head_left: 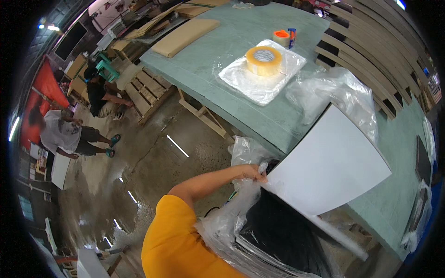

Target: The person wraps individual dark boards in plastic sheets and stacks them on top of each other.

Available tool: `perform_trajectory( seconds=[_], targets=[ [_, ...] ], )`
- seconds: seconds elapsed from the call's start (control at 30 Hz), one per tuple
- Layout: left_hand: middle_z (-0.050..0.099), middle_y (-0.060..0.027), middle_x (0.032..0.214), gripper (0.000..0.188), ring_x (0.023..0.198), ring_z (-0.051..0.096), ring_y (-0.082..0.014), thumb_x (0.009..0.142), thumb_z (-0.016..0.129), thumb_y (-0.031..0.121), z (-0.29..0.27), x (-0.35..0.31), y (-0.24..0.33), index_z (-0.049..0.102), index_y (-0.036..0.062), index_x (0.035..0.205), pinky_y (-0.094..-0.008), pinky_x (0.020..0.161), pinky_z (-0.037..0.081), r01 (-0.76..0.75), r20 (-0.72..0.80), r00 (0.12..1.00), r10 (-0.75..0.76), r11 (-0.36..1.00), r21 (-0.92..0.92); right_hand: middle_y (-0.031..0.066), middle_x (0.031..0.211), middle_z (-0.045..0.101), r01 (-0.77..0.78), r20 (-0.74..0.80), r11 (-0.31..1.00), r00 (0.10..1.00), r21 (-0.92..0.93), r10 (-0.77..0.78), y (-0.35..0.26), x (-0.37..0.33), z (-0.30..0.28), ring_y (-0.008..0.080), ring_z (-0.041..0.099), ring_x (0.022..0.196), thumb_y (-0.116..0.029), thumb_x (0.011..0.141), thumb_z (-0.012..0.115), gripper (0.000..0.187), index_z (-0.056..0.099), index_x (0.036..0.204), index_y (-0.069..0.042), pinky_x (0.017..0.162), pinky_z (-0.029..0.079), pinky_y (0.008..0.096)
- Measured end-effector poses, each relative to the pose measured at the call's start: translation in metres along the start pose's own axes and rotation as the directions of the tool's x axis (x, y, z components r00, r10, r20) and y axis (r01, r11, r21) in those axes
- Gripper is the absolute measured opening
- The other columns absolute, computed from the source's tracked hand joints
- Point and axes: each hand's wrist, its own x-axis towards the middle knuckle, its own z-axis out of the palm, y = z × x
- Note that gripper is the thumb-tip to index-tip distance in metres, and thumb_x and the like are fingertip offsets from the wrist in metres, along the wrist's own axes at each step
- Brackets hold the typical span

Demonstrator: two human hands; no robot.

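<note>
Black stack: lay near me, sheathed in clear plastic.
Left grip: I pinched that plastic beside the white panel's corner; my right grip was out of view.
White panel: tilted across the tabletop's edge.
Tape roll: sat on a wrapped pack.
Far floor: two people.

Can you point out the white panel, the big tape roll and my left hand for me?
White panel (329, 162): head view, middle of its white face.
Big tape roll (263, 69): head view, near side of its rim.
Left hand (252, 173): head view, back of the hand.
</note>
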Motion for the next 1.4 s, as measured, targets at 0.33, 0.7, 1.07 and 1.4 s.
perform_trajectory(
  seconds=[0.33, 0.7, 1.07, 1.4],
  targets=[
    [0.058, -0.0153, 0.083, 0.024, 0.083, 0.055, -0.0261, 0.067, 0.055, 0.006, 0.111, -0.125, 0.241, 0.052, 0.0001, 0.09, -0.0337, 0.07, 0.042, -0.771, 0.8, 0.265, 0.538, 0.616, -0.16, 0.022, 0.113, 0.045, 0.309, 0.813, 0.794, 0.095, 0.524, -0.574, -0.238, -0.059, -0.047, 0.0282, 0.044, 0.107, -0.035, 0.082, 0.051, 0.051, 0.044, 0.114, 0.004, 0.092, 0.031, 0.0354],
    [0.058, -0.0187, 0.078, 0.019, 0.076, 0.057, -0.0298, 0.075, 0.054, 0.016, 0.106, 0.012, 0.132, 0.056, -0.0009, 0.083, -0.0395, 0.067, 0.043, -0.418, 0.197, 0.897, 0.395, 0.615, 0.669, 0.0179, 0.098, 0.058, 0.144, 0.582, 0.933, 0.809, -0.331, 0.082, -0.131, 0.018, 0.014, 0.0237, 0.053, 0.094, -0.044, 0.078, 0.052, 0.056, 0.053, 0.103, 0.006, 0.082, 0.04, 0.0339],
    [0.054, -0.0018, 0.073, 0.038, 0.07, 0.049, -0.0091, 0.085, 0.045, 0.038, 0.102, -0.018, 0.267, 0.054, 0.0018, 0.085, -0.0249, 0.062, 0.04, -0.624, -0.034, 0.722, 0.691, 0.671, 0.401, -0.001, 0.07, 0.052, 0.332, 0.354, 0.879, 0.821, 0.341, -0.447, -0.24, 0.018, 0.004, 0.0069, 0.047, 0.061, -0.012, 0.071, 0.067, 0.02, 0.055, 0.079, 0.001, 0.056, 0.039, 0.0235],
    [0.055, -0.0028, 0.072, 0.028, 0.066, 0.051, -0.0081, 0.07, 0.068, 0.018, 0.1, -0.027, 0.269, 0.055, 0.0027, 0.089, -0.022, 0.06, 0.041, -0.54, 0.167, 0.806, 0.567, 0.592, 0.598, 0.0029, 0.07, 0.054, 0.46, 0.109, 0.887, 0.884, -0.026, -0.455, -0.267, 0.008, -0.01, 0.0093, 0.051, 0.061, -0.014, 0.067, 0.07, 0.027, 0.055, 0.085, -0.001, 0.051, 0.041, 0.0227]
  ],
)
